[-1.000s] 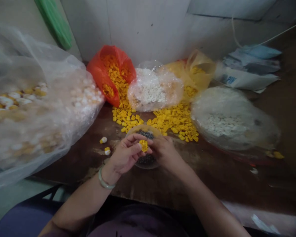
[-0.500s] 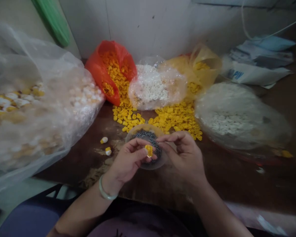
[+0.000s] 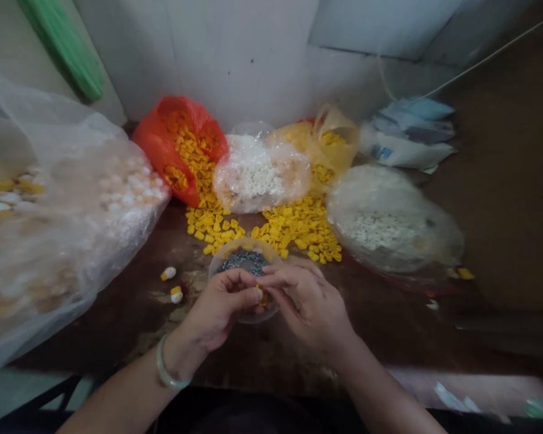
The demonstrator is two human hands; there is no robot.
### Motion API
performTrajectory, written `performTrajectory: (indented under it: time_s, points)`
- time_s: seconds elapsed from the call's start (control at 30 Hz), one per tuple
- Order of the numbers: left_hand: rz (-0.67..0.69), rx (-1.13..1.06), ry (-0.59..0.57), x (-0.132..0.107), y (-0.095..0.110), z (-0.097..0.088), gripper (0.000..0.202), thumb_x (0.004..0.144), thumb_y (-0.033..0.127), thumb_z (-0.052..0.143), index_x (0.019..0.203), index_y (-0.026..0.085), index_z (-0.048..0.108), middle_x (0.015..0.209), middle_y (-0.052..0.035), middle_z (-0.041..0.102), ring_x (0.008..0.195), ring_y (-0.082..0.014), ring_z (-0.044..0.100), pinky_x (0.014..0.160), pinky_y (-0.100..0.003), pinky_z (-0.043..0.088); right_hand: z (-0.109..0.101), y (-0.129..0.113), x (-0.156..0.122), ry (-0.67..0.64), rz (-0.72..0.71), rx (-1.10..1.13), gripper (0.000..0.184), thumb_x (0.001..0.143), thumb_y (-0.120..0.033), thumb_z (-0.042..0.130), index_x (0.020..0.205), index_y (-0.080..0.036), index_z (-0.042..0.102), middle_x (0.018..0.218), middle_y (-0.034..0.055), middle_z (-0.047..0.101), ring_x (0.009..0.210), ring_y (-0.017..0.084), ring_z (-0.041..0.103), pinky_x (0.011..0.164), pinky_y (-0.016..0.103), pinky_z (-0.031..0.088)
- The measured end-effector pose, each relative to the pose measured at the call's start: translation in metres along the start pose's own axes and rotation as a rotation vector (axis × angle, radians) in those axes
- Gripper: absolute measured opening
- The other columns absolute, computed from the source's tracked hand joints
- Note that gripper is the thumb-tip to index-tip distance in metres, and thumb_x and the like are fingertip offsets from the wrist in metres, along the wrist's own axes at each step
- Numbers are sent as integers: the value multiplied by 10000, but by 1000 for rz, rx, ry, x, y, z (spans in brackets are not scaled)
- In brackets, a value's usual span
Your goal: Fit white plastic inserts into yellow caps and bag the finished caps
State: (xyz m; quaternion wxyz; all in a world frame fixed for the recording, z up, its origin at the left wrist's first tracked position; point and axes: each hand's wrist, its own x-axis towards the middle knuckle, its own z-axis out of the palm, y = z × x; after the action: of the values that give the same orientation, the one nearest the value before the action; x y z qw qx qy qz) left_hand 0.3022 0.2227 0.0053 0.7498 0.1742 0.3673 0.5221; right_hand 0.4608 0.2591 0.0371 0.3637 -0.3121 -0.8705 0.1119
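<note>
Between thumb and fingers, my left hand (image 3: 228,304) pinches a small yellow plastic piece (image 3: 263,295). My right hand (image 3: 310,301) meets it there, thumb and fingertips pressed together at the piece. Whether a tiny item sits in the right fingertips is too small to make out. Just beyond and partly under both hands is a clear round bowl (image 3: 219,256) of small dark metallic beads (image 3: 242,260). Loose yellow pieces (image 3: 298,226) are heaped behind the bowl. To the left lie two small yellow-and-white assembled pieces (image 3: 176,295).
A large clear bag (image 3: 85,241) of yellow-and-white pieces fills the left. Along the wall stand a red bag (image 3: 158,144) of yellow parts, a clear bag (image 3: 257,175) of white parts and a yellow bag (image 3: 339,144). Another clear bag (image 3: 393,223) lies right, below folded packaging (image 3: 411,132).
My right hand has moved from above the bowl's right side to the yellow piece in my left hand, and the fingertips now meet. The camera view has shifted.
</note>
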Motion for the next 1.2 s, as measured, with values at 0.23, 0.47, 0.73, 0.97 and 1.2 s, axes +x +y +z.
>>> performTrajectory:
  time_s: [0.23, 0.47, 0.73, 0.97, 1.2]
  points:
    - [-26, -30, -34, 13, 3, 4, 374, 488, 258, 945, 668, 136, 641, 611, 5, 676, 551, -89, 626, 577, -178, 508, 4, 0, -8, 102, 124, -5, 177, 922, -127, 542, 1028, -232, 638, 921, 23, 735, 884, 148, 700, 759, 261, 578]
    - [-40, -97, -45, 16, -5, -1, 370, 507, 251, 944, 696, 150, 643, 661, 8, 690, 595, -97, 656, 608, -177, 532, 5, 4, -11, 74, 217, 36, 231, 931, -166, 511, 1008, -281, 696, 1010, 23, 734, 1011, 170, 693, 855, 311, 583]
    - [-67, -92, -51, 14, -4, -5, 371, 509, 249, 944, 773, 162, 698, 709, -4, 720, 643, -135, 709, 604, -171, 552, 13, 10, -15, 93, 327, 248, 341, 938, -204, 513, 1276, -249, 501, 1043, 52, 746, 975, 175, 711, 898, 354, 560]
    - [23, -102, -23, 16, 7, -9, 330, 520, 216, 938, 782, 176, 742, 789, -40, 768, 684, -136, 728, 622, -152, 577, -63, 143, -21, -17, 753, -582, 196, 902, -165, 508, 965, -155, 693, 1054, 127, 707, 1022, 238, 640, 884, 341, 480]
    - [97, -121, -27, 18, 8, -12, 277, 597, 255, 906, 802, 167, 741, 840, -42, 768, 755, -160, 740, 658, -167, 599, -85, 207, -21, -129, 838, -677, 202, 825, -68, 555, 918, -114, 728, 966, 161, 684, 868, 240, 623, 780, 326, 429]
